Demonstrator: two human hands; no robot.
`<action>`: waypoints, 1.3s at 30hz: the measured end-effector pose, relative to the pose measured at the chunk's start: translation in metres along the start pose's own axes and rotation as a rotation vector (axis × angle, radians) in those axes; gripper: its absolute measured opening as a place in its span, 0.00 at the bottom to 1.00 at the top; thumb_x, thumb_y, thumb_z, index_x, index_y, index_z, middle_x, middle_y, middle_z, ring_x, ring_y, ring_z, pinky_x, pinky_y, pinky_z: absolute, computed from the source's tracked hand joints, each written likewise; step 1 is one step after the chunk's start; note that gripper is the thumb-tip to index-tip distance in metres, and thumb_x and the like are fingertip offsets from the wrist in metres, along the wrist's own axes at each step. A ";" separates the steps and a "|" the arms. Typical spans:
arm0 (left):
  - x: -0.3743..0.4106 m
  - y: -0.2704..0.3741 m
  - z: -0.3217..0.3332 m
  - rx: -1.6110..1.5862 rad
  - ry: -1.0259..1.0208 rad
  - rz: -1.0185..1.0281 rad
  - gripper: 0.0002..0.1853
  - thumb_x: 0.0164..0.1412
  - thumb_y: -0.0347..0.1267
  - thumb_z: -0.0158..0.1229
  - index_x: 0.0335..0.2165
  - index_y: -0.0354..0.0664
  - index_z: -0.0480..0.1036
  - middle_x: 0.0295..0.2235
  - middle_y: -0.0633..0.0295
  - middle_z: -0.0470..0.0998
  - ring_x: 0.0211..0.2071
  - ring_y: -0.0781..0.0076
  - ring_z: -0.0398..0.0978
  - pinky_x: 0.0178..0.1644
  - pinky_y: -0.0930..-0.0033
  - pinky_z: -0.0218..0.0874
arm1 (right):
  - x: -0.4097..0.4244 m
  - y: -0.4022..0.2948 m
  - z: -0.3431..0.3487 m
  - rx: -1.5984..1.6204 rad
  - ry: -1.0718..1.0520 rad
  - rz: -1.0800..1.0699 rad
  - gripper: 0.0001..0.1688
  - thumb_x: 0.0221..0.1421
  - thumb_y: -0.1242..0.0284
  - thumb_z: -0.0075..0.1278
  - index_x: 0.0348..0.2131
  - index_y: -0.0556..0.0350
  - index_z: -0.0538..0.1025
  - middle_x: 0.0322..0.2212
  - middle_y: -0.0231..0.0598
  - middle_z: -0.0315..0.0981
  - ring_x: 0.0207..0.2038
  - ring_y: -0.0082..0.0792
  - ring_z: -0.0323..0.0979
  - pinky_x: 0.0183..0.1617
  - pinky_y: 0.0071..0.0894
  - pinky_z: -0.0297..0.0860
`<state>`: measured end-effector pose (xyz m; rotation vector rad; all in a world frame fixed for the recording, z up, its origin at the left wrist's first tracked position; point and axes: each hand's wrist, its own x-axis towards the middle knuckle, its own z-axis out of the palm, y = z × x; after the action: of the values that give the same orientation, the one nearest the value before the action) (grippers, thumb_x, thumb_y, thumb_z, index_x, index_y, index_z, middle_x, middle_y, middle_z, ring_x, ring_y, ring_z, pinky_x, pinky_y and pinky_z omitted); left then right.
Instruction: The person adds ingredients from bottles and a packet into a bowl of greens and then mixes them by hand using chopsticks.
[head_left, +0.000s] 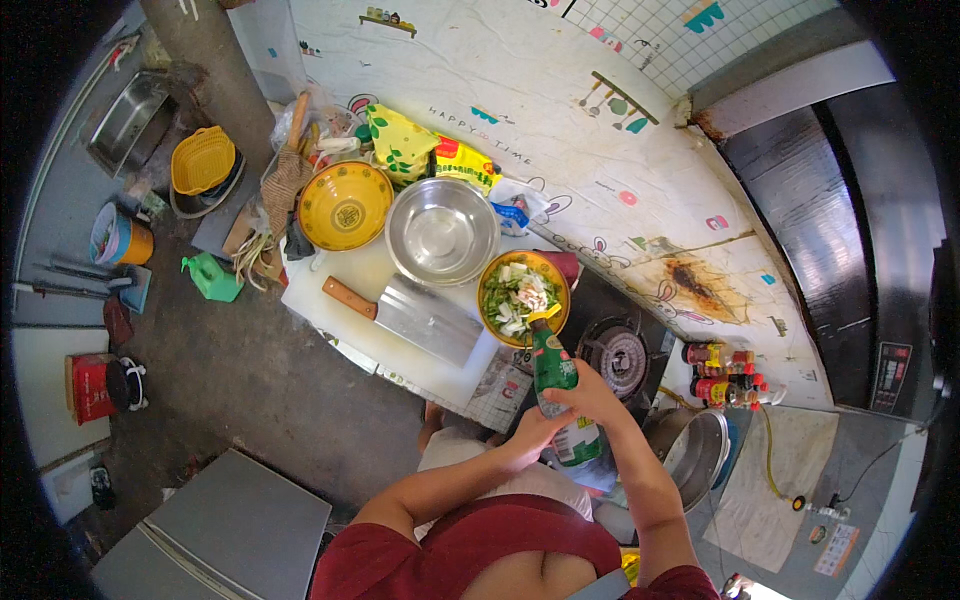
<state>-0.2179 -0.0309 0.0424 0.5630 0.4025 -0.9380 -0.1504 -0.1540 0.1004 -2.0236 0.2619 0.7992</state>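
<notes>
My left hand (536, 439) and my right hand (592, 394) both grip a green-labelled squeeze bottle (553, 356) with a yellow cap. The bottle is tilted, its capped end over the near rim of a yellow patterned bowl (482, 301). In that bowl lie chopped green and white vegetables (506, 296), with white and brown seasoning on top. To the left, a wooden-handled cleaver (429, 319) rests flat on a white cutting board (427, 369). Behind the cleaver stands a stainless-steel bowl (442, 229) with nothing visible inside. Whether liquid is leaving the bottle, I cannot tell.
A larger yellow bowl (346, 202) and seasoning bags (401, 142) stand at the back. Right of the vegetables is a gas burner (619, 360), with several sauce bottles (720, 382) and a steel pot (686, 450) beyond it. A green watering can (214, 277) stands on the floor.
</notes>
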 end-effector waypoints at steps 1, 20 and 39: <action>0.000 0.002 0.000 0.004 0.016 -0.001 0.17 0.53 0.38 0.59 0.37 0.39 0.69 0.28 0.66 0.75 0.24 0.80 0.72 0.21 0.77 0.60 | 0.000 -0.003 0.000 -0.012 0.014 0.003 0.31 0.38 0.65 0.62 0.40 0.60 0.68 0.31 0.33 0.69 0.33 0.23 0.66 0.40 0.25 0.64; 0.008 0.008 0.009 0.039 -0.014 -0.041 0.16 0.52 0.36 0.60 0.38 0.38 0.71 0.30 0.65 0.76 0.26 0.78 0.74 0.24 0.76 0.63 | -0.012 -0.009 -0.009 0.021 0.127 0.064 0.35 0.38 0.61 0.62 0.42 0.63 0.66 0.34 0.41 0.69 0.37 0.30 0.67 0.44 0.29 0.63; -0.011 0.022 0.004 0.426 -0.023 0.122 0.17 0.50 0.35 0.61 0.38 0.38 0.70 0.31 0.64 0.74 0.31 0.79 0.71 0.34 0.74 0.63 | -0.017 0.007 0.010 0.072 0.114 0.021 0.48 0.38 0.59 0.62 0.52 0.65 0.57 0.39 0.47 0.68 0.39 0.34 0.69 0.43 0.30 0.65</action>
<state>-0.2050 -0.0159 0.0581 0.9531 0.1431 -0.9154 -0.1712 -0.1517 0.1031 -2.0037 0.3722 0.6790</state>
